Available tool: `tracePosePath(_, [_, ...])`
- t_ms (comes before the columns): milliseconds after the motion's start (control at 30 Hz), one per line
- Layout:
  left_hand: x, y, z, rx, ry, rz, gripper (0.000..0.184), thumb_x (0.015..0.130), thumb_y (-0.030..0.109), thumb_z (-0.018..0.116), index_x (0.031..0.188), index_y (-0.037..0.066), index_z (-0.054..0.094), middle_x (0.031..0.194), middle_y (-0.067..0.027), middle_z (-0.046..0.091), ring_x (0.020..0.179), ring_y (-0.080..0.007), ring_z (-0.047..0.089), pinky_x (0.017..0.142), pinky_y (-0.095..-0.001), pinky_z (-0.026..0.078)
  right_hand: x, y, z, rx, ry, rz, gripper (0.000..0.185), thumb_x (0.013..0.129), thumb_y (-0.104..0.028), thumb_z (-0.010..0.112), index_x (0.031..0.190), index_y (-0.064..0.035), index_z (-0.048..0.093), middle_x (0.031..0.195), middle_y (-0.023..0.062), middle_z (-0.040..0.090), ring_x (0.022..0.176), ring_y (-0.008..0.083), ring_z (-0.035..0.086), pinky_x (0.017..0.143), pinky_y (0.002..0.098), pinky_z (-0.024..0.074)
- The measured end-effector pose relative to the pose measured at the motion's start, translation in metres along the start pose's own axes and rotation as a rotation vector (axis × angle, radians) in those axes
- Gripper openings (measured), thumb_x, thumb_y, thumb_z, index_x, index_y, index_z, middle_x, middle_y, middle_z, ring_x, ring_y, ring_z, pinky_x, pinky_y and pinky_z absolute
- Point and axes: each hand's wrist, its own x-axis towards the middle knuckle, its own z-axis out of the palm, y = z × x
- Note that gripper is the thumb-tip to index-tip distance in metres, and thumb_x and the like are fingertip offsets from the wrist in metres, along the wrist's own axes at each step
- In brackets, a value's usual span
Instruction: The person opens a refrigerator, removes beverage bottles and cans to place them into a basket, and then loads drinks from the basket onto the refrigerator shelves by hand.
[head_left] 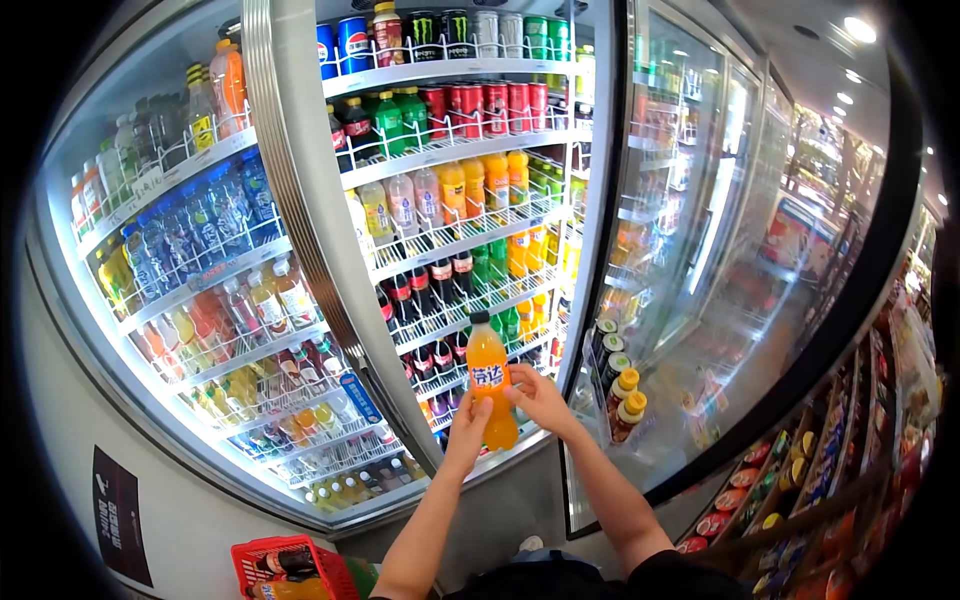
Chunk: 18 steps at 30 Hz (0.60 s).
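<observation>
An orange soda bottle [488,350] with a black cap and a white-and-blue label stands nearly upright in front of the open fridge section. My left hand [467,430] is closed around its lower left side, thumb on the front. From the right, my right hand [537,397] holds the bottle beside the label, fingers bent against it. Behind the bottle are wire shelves [460,240] with rows of drinks, among them dark cola bottles [441,283] and orange bottles [452,190].
An open glass door [700,250] stands on the right, with cans and yellow-capped bottles [627,415] in its rack. A closed fridge door [285,200] is at left. A red basket [240,562] holding bottles sits below left. Snack shelves [800,490] line the lower right.
</observation>
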Motion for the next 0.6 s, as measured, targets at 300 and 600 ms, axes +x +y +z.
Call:
tracePosePath(300, [0.076, -0.014, 0.045, 0.048, -0.018, 0.037, 0.051, 0.102, 0.030, 0.055, 0.144, 0.004, 0.042, 0.119, -0.0058, 0.063, 0.111, -0.0124, 0.056, 0.099, -0.0279, 0.041, 0.038, 0.003, -0.063, 0.022, 0.122, -0.028, 0.045, 0.096, -0.024, 0.065, 0.134, -0.0035, 0.050, 0.108, 0.0086, 0.065, 0.086, 0.0110, 0.061, 0.073, 0.0259, 0.0507])
tracePosePath(600, [0.112, -0.056, 0.090, 0.064, -0.140, 0.008, 0.052, 0.099, 0.020, 0.059, 0.144, 0.001, 0.041, 0.121, -0.0093, 0.064, 0.113, -0.0137, 0.058, 0.097, -0.0269, 0.044, 0.010, 0.024, -0.132, -0.034, 0.219, 0.016, 0.051, 0.097, -0.026, 0.064, 0.139, -0.0020, 0.048, 0.117, 0.0120, 0.064, 0.090, 0.0121, 0.062, 0.077, 0.0267, 0.0518])
